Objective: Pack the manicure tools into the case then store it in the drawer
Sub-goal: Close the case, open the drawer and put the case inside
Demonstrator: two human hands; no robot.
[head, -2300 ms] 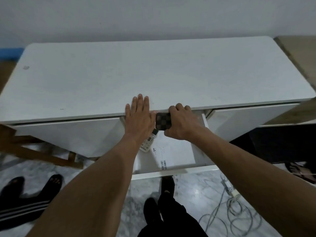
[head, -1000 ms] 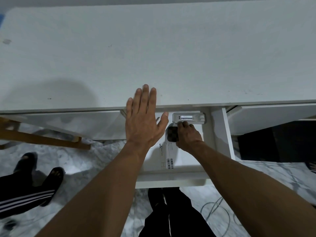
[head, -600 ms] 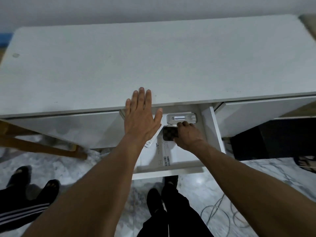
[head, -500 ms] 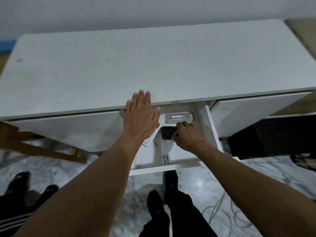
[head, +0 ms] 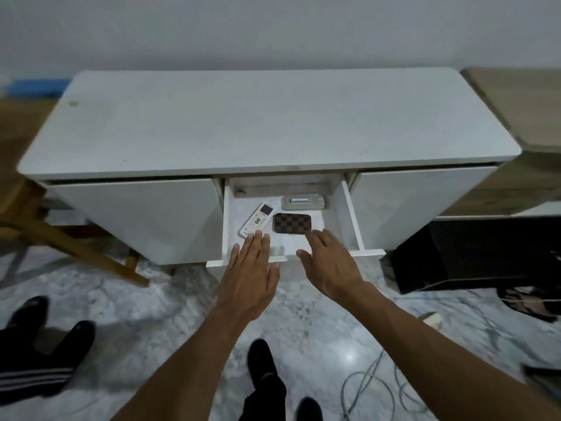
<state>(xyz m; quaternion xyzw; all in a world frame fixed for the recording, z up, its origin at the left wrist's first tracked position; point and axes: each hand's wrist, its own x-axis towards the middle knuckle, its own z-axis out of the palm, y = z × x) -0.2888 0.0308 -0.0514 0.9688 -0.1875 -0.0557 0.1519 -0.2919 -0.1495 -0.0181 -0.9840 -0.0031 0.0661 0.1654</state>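
The light is dim, cool and even. A small bright glare spot sits on the marble floor (head: 349,357) near the bottom. The cabinet top (head: 273,123) casts a soft shadow over the back of the open drawer (head: 350,214). Wide-angle distortion bows its long edges, and the corners look soft and smeared.

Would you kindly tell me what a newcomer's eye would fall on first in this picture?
The brown checkered rectangular case stands out, lying flat in the open white drawer at the middle of the white cabinet, with a white remote control just to its left. Both bare hands hang open above the drawer's front edge, the left hand near the remote and the right hand near the case, holding nothing.
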